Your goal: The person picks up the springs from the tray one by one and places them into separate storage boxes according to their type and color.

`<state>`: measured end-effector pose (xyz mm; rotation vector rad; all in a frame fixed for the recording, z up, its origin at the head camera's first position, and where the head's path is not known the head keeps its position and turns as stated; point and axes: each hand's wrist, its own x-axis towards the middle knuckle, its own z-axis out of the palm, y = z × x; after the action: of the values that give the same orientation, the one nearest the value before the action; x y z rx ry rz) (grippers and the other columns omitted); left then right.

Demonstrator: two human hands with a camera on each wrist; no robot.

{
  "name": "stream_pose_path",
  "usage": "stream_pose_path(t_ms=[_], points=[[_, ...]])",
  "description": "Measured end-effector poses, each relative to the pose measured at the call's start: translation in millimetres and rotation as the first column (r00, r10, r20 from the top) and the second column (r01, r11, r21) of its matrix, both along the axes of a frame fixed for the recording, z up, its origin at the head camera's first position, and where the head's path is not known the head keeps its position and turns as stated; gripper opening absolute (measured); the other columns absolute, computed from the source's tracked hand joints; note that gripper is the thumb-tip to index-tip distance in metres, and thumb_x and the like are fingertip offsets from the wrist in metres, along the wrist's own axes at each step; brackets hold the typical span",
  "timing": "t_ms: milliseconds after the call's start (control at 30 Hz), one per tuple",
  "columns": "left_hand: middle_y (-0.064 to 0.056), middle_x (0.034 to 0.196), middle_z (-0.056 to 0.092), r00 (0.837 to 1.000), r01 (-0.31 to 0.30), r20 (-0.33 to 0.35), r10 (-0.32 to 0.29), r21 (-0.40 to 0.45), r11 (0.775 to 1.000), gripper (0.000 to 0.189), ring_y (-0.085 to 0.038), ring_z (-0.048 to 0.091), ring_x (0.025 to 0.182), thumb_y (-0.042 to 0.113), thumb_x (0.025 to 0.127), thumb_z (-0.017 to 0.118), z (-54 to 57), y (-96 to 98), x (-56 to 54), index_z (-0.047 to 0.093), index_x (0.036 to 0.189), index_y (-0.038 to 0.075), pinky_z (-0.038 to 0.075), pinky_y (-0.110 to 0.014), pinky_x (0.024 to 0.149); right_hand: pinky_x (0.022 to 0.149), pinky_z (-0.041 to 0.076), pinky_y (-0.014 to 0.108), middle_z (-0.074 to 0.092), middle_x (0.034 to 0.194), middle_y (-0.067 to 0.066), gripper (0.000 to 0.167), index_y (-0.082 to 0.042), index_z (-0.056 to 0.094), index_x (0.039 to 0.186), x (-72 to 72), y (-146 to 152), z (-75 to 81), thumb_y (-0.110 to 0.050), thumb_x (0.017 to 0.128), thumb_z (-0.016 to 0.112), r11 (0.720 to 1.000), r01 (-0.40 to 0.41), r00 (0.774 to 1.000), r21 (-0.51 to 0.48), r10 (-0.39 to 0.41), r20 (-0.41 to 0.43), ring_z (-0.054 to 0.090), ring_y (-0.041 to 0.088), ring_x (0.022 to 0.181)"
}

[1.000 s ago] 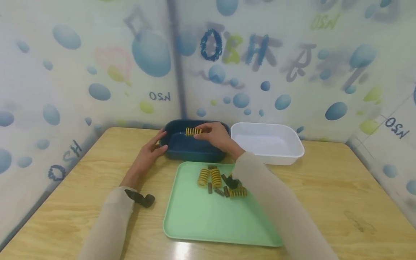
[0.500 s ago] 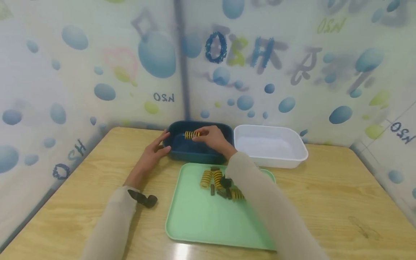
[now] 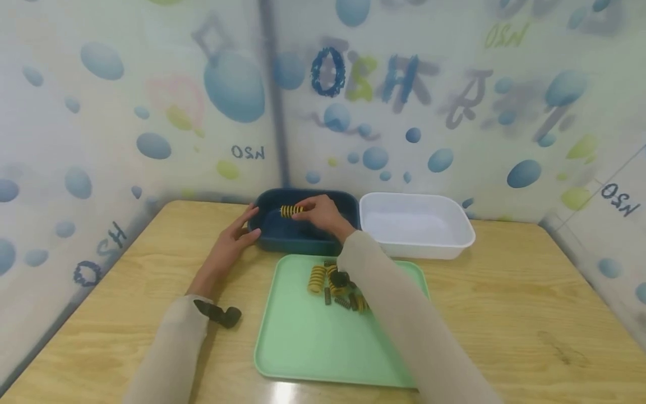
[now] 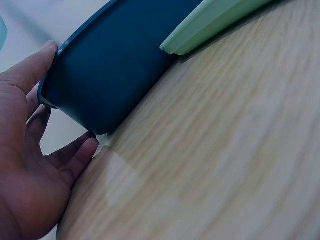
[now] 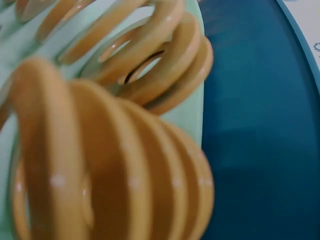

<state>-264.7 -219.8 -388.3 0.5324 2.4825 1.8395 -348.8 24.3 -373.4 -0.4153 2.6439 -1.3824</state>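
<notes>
In the head view a yellow coil spring (image 3: 291,211) lies sideways over the inside of a dark blue bin (image 3: 303,245). The thumb and fingers of my right hand (image 3: 322,216) pinch its right end. Whether the spring touches the bin's floor I cannot tell. My left hand (image 3: 228,245) rests against the bin's left end, fingers spread and fairly straight. In the left wrist view the left hand's fingertips (image 4: 50,47) touch the bin's rim and outer wall. Close up in the right wrist view are large yellow springs (image 5: 115,165); the right hand does not show there.
A green tray (image 3: 323,348) stands before the bin. On it lie yellow springs (image 3: 317,279) and several small dark springs (image 3: 342,302), partly hidden by the right sleeve. A white bin (image 3: 419,249) stands right of the blue one. The patterned wall (image 3: 323,134) rises behind the table (image 3: 504,314).
My right hand has moved slightly left and down within the blue bin, carrying the yellow spring. Its forearm now covers more of the springs on the tray. The left hand stays at the bin's end.
</notes>
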Motion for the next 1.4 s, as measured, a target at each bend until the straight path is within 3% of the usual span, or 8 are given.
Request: stream_pose_path(t_ms=[300,433,567,667,800,900,1233,1400], points=[[0.004,0.159,0.016,0.999,-0.013,-0.048,0.013,-0.006,1.000,0.057,-0.038,0.039,0.129,0.018,0.098,0.057,-23.0,-6.2,-17.6,0.033,0.150,0.013,0.032,-0.022,0.098,0.081,0.050,0.032,0.068,0.108,0.007,0.036,-0.009,0.070,0.116,-2.1,-5,1.7,-0.025,0.084,0.076,1.000,-0.001,1.000,0.017,0.001,0.020,0.061,0.020,0.098],[0.005,0.159,0.016,0.999,-0.012,-0.039,0.012,-0.011,1.000,0.057,-0.038,0.038,0.129,0.018,0.098,0.056,-21.0,-6.4,-15.5,0.033,0.150,0.013,0.032,-0.018,0.096,0.079,0.050,0.031,0.069,0.104,0.006,0.035,-0.009,0.071,0.113,-3.6,-8,-0.3,-0.024,0.082,0.077,0.999,-0.003,1.000,0.042,0.002,0.023,0.061,0.019,0.095],[-0.001,0.159,0.015,1.000,-0.005,-0.028,0.004,-0.012,1.000,0.057,-0.042,0.036,0.130,0.017,0.098,0.056,-8.2,-3.4,-5.0,0.032,0.149,0.007,0.034,-0.015,0.093,0.076,0.050,0.030,0.069,0.101,0.005,0.033,-0.009,0.072,0.110,-3.7,-11,-1.3,-0.023,0.082,0.078,0.998,0.005,1.000,0.064,-0.007,0.025,0.061,0.019,0.092],[-0.003,0.159,0.014,1.000,-0.008,-0.024,0.007,-0.020,1.000,0.057,-0.043,0.036,0.130,0.017,0.098,0.055,1.5,-1.0,1.8,0.032,0.149,0.005,0.034,-0.023,0.098,0.075,0.050,0.030,0.069,0.102,0.006,0.033,-0.008,0.072,0.110,-4.0,-12,-1.8,-0.023,0.081,0.078,0.997,0.002,0.999,0.072,-0.005,0.033,0.061,0.019,0.092],[-0.003,0.159,0.014,1.000,-0.005,-0.013,0.005,-0.007,1.000,0.057,-0.044,0.033,0.131,0.017,0.098,0.056,3.6,0.2,1.7,0.032,0.149,0.005,0.028,-0.046,0.106,0.075,0.050,0.029,0.069,0.105,0.007,0.034,-0.008,0.072,0.111,-6.0,-11,-3.5,-0.022,0.081,0.079,0.995,0.005,0.999,0.099,-0.008,0.036,0.061,0.019,0.093],[-0.004,0.159,0.014,1.000,0.000,-0.010,0.000,0.001,1.000,0.057,-0.043,0.033,0.131,0.015,0.098,0.056,2.2,1.5,-0.1,0.031,0.149,0.004,0.024,-0.053,0.106,0.077,0.050,0.029,0.069,0.107,0.007,0.035,-0.009,0.071,0.111,-7.8,-9,-5.0,-0.021,0.080,0.080,0.993,0.014,0.999,0.120,-0.020,0.043,0.061,0.019,0.094],[-0.004,0.159,0.015,1.000,0.006,-0.014,-0.006,-0.010,1.000,0.057,-0.041,0.040,0.126,0.017,0.098,0.056,0.9,4.1,-2.2,0.032,0.148,0.004,0.036,-0.023,0.094,0.084,0.049,0.032,0.067,0.112,0.008,0.033,-0.008,0.070,0.113,-5.5,-5,-4.6,-0.018,0.082,0.078,0.991,-0.012,0.995,0.132,-0.001,0.096,0.059,0.021,0.103],[0.004,0.159,0.015,1.000,-0.015,-0.015,0.015,-0.034,0.999,0.058,-0.038,0.039,0.129,0.021,0.098,0.057,-11.4,-3.9,-11.5,0.033,0.149,0.010,0.035,-0.025,0.097,0.085,0.049,0.031,0.066,0.113,0.009,0.032,-0.006,0.069,0.114,-4.6,-9,-3.5,-0.013,0.083,0.076,0.994,-0.032,0.996,0.108,0.023,0.083,0.059,0.022,0.104]])
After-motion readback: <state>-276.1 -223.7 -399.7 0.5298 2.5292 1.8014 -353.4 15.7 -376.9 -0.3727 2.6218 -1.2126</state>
